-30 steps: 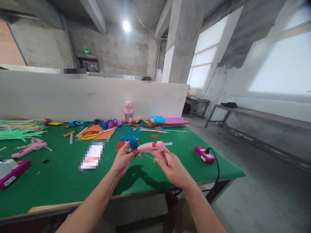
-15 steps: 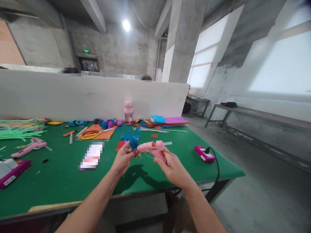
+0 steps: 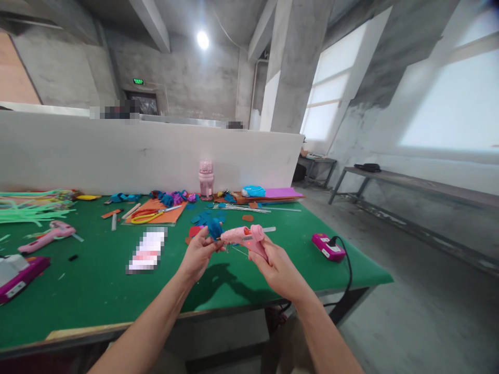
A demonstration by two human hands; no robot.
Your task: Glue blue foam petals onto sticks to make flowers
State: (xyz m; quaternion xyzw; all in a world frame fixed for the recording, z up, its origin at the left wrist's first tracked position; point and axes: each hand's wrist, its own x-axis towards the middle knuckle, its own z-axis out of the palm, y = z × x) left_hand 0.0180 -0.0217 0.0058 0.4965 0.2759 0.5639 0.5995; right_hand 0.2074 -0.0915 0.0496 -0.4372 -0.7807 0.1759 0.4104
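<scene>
My left hand (image 3: 199,253) has its fingers closed round a blue felt piece (image 3: 214,228) above the green table. In my right hand (image 3: 278,262) is a pink glue gun (image 3: 249,237), gripped by its handle. Its nozzle points left and is at the lower right side of the blue piece; whether they touch is too small to tell. A clear glue stick (image 3: 269,229) sticks out of the gun's back end. Blue felt scraps (image 3: 208,216) and a red felt piece (image 3: 195,231) lie behind my left hand.
Yellow-handled scissors (image 3: 147,218) lie on an orange sheet (image 3: 171,219). A pink bottle (image 3: 206,182) stands by the white partition (image 3: 163,156). A second pink glue gun (image 3: 47,239) lies left. A magenta power block (image 3: 327,248) with a black cable sits right.
</scene>
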